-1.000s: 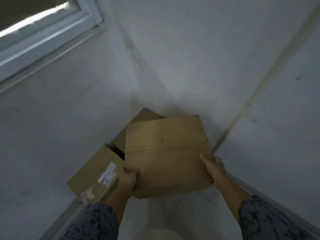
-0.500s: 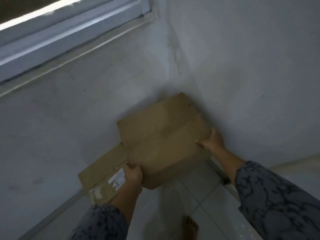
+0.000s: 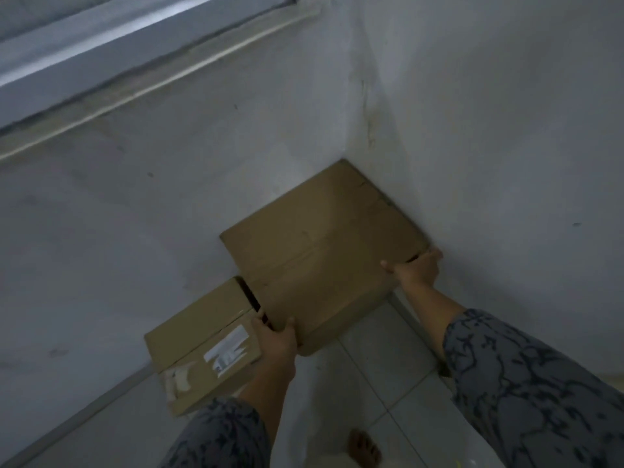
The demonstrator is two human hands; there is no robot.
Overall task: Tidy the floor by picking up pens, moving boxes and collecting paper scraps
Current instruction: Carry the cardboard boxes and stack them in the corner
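Grey walls meet at the tiled floor corner, where the big box sits, beside a labelled box. Left hand and right hand grip its near corners, fingers curled. Best pushed squarely home before letting go.

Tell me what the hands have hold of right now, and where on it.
Both grip the big box: left hand at its near left corner, right hand at its right corner by the wall. The labelled box beside it is not held.

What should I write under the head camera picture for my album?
Two hands, left hand and right hand, grip a big cardboard box in the wall corner beside a smaller labelled box.
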